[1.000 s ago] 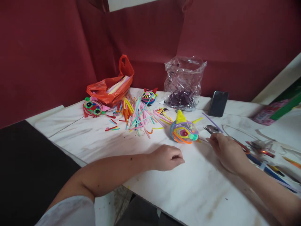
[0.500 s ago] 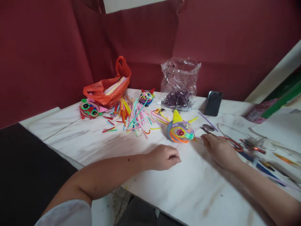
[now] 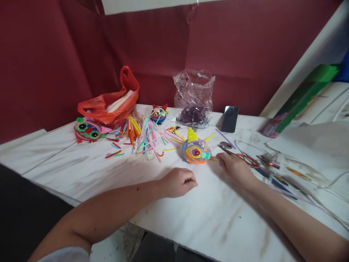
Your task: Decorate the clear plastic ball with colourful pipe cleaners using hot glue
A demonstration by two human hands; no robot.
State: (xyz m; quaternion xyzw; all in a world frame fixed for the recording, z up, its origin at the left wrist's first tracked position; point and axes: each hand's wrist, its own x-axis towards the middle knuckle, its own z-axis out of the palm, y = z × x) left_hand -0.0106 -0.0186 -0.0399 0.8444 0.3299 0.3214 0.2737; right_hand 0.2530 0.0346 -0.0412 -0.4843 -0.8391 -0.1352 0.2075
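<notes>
My left hand [image 3: 178,182] rests on the marble-patterned table with its fingers curled in, and nothing shows in it. To its right, my right hand [image 3: 235,168] is closed, fingertips down, beside a decorated ball [image 3: 194,151]. Whatever its fingers pinch is too small or hidden to make out. This ball has a yellow horn, a red eye ringed in yellow, and orange and purple pipe-cleaner strips. Just behind my right hand lie scissors [image 3: 248,160] with orange-red handles, partly covered by the hand. A purple pipe cleaner [image 3: 225,138] lies beyond it.
Loose pipe cleaners [image 3: 149,140] spread behind the ball. Further left are a red plastic bag [image 3: 109,109] and a big-eyed decorated ball [image 3: 88,131]. A small cat-eared ball [image 3: 159,114], a clear bag [image 3: 194,98] and a phone [image 3: 229,119] stand at the back. Tools clutter the right.
The view has turned to the right, so everything sits further left in the picture. Both hands keep nearly the same pose and place on the table.
</notes>
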